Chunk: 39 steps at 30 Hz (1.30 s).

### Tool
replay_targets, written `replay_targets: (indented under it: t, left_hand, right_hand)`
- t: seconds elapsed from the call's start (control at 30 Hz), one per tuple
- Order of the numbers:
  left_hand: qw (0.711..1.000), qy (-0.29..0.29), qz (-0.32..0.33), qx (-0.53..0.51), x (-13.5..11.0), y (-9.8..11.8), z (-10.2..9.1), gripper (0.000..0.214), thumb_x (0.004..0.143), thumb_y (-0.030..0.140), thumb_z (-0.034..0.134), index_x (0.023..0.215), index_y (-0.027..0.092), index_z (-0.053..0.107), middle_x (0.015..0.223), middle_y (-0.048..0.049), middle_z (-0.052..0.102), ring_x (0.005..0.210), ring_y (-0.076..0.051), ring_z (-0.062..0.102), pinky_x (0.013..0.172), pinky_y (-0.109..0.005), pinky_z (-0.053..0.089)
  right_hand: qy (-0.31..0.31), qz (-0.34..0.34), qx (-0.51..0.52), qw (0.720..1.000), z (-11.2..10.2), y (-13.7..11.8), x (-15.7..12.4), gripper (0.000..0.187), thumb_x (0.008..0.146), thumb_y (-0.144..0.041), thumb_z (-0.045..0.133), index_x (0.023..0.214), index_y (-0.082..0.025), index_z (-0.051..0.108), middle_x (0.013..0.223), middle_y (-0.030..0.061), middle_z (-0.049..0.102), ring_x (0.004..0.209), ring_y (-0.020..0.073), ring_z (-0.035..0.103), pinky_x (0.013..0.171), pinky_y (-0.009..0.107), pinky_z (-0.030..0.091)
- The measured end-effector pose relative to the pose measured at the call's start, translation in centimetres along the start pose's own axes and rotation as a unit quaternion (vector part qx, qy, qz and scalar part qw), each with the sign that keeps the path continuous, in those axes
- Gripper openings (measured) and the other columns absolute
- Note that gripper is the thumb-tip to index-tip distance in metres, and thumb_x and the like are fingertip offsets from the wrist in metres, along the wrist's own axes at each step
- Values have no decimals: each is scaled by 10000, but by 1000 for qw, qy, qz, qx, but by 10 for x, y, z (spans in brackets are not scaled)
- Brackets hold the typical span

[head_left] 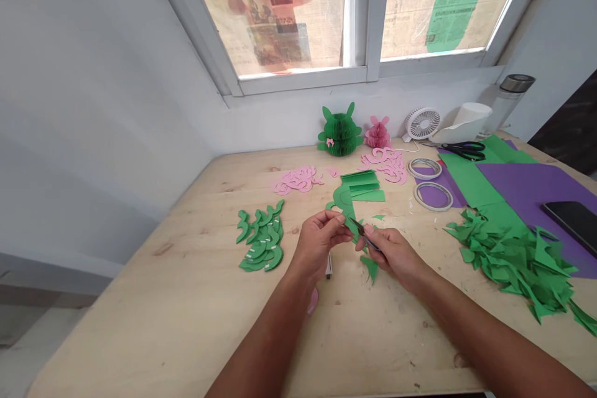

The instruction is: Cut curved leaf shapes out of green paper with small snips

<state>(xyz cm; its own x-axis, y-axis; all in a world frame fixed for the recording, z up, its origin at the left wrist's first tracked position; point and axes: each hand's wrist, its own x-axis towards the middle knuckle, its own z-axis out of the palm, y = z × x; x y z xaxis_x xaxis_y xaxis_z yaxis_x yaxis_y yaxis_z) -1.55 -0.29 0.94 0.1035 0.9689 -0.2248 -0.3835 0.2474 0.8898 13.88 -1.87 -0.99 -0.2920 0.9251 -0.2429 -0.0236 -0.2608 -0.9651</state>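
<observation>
Tabletop (140,323) pale raw wood, matt, bit rough with knots. Green paper cutout (339,199) thin, matt. Small blade (361,231) shiny metal. Scissors (464,150) black plastic handles. Bottle cap (517,83) brushed metal.

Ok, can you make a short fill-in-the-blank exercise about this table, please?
The left hand holds a paper piece coloured ____.
The phone lies on a sheet coloured ____.
The scissors have ____ handles.
The green honeycomb ornament stands left of the ____ one.

Missing words: green; purple; black; pink.
</observation>
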Motion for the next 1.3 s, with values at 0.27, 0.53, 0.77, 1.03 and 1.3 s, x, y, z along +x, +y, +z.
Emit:
replay_targets:
  t: [0.27, 0.53, 0.77, 1.03, 1.3]
  left_hand:
    - [1000, -6, -16, -7, 0, 1, -1, 206, 621, 283, 728, 696, 141, 599, 573, -8, 626, 524, -112, 596, 591, -246, 502]
    - [999, -12, -33, -19, 1, 1, -2, 205, 631, 269, 726, 686, 147, 572, 557, 1, 614, 527, -121, 617, 551, -223, 489]
    - [1000, 11, -14, -12, 0, -2, 2, 233, 614, 297, 737, 684, 141, 578, 548, -8, 623, 511, -119, 612, 559, -228, 494]
    - [1000, 18, -12, -16, -1, -2, 4, 233, 609, 300, 736, 676, 146, 574, 548, -2, 611, 510, -116, 607, 542, -221, 497]
    - [1000, 18, -7, -17, -1, -3, 5, 234, 608, 302, 737, 675, 146, 576, 553, 3, 609, 522, -118, 612, 557, -224, 497]
  right_hand:
    - [8, -23, -32, 999, -1, 2, 1, 535, 792, -613, 455, 648, -124, 618, 376, -78, 296, 364, 56, 211, 393, 225, 153]
    - [11, -41, -38, 998, 0, 3, 2, 517, 810, -587, 447, 647, -127, 618, 378, -87, 266, 379, 63, 202, 419, 237, 170]
    - [36, -48, -41, 997, 1, 5, 4, 511, 782, -598, 474, 628, -131, 614, 380, -89, 255, 385, 64, 201, 435, 237, 199]
    - [58, -41, -45, 996, 3, 4, 3, 505, 761, -611, 491, 626, -142, 618, 407, -89, 238, 404, 69, 198, 476, 247, 298]
    - [57, -38, -38, 997, 3, 4, 2, 512, 754, -624, 493, 630, -143, 616, 416, -92, 218, 410, 68, 190, 464, 242, 307]
